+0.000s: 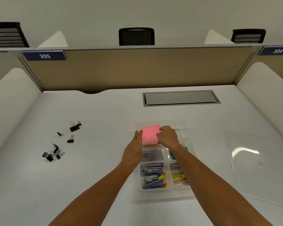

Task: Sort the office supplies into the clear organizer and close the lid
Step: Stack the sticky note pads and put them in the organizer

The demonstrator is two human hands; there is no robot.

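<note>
Hands at organizer, mid-desk.
Right hand pinching pink pad over far compartment; left hand flat against pad's left edge, fingers straight. Lid lying right; clips scattered left.

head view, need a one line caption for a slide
Both hands set a pink sticky-note pad into the clear organizer; binder clips wait on the desk, lid off.
</note>
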